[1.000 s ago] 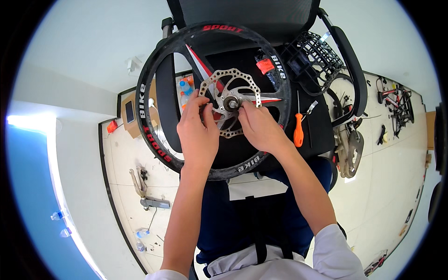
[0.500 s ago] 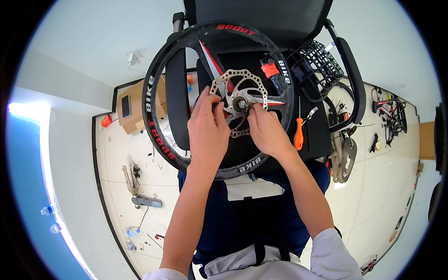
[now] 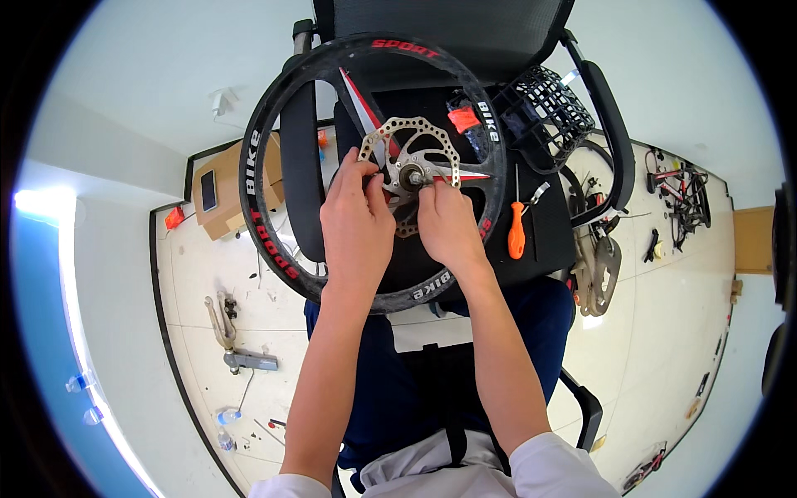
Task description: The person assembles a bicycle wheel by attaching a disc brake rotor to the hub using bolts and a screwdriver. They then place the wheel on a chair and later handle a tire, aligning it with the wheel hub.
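A black bicycle wheel (image 3: 259, 220) with wide molded spokes lies on the seat of a black office chair. At its middle sits a silver, perforated brake disc (image 3: 449, 149) around the hub axle (image 3: 415, 177). My left hand (image 3: 357, 228) is at the disc's left edge, fingers bent and closed on it; the fingertips are partly hidden. Just below and right of the axle, my right hand (image 3: 449, 222) is closed in a pinch over the disc. Whatever is between those fingers is hidden.
An orange-handled screwdriver (image 3: 516, 232) lies on the seat at the right, beside a black basket (image 3: 552, 112). A cardboard box (image 3: 237, 195) bearing a phone (image 3: 208, 190) stands at the left. Bicycle parts (image 3: 685, 199) and tools are scattered over the floor. Chair armrests (image 3: 613, 137) flank the wheel.
The whole scene has shifted slightly left and up in view. My right hand has moved a little inward, below the axle. My left hand stays at the disc's left edge.
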A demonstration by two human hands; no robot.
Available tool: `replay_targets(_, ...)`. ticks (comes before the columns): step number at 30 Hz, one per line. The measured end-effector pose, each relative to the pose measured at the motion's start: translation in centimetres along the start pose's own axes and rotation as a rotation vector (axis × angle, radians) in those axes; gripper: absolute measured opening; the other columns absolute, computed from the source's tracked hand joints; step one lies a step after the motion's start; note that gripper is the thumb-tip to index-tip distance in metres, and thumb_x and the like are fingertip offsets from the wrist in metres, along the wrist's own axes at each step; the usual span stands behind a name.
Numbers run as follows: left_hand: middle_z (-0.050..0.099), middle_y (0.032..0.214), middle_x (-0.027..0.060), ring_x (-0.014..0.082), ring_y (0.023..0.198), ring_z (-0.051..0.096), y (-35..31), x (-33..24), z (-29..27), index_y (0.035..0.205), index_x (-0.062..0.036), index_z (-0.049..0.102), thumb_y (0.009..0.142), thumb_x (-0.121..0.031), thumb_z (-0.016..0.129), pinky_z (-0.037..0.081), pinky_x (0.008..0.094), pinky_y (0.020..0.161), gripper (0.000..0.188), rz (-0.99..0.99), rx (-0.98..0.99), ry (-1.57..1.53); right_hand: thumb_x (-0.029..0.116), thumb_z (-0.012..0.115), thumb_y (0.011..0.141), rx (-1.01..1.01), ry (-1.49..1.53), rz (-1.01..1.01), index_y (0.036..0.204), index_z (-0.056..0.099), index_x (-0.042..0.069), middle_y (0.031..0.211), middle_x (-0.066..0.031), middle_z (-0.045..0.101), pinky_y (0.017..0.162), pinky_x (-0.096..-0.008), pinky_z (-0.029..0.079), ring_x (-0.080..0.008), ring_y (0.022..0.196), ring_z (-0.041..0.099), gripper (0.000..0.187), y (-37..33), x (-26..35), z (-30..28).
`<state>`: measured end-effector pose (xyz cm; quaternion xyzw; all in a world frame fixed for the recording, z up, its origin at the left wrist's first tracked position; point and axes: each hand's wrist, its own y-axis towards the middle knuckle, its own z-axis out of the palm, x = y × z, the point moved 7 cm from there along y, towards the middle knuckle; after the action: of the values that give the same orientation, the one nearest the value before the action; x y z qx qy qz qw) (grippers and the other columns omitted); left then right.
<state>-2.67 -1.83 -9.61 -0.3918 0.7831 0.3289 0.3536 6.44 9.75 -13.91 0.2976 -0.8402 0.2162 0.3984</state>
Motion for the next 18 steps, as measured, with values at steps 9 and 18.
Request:
replay_targets(9,0.060,0.128,0.0290,0.0430,0.105,0.065,0.1,0.2,0.2,0.101,0.0040,0.064,0.092,-0.003,0.058,0.053,0.0441,0.089,0.012,0.069,-0.021,0.087,0.018,0.050,0.096,0.210,-0.272,-0.305,0.086,0.057,-0.008,0.079,-0.0320,0.063,0.074,-0.0537,0.050,-0.0502,0.082,0.062,0.029,0.8,0.6,-0.9)
replay_targets(18,0.065,0.125,0.0223,0.0367,0.097,0.069,-0.1,-0.4,-0.1,0.101,0.0029,0.067,0.091,-0.005,0.062,0.056,0.0383,0.079,0.014,0.015,-0.038,0.113,0.021,0.055,0.094,0.351,-0.409,-0.465,0.088,0.057,-0.008,0.074,-0.0280,0.065,0.069,-0.0506,0.054,-0.0446,0.075,0.067,0.029,1.7,0.3,-0.9)
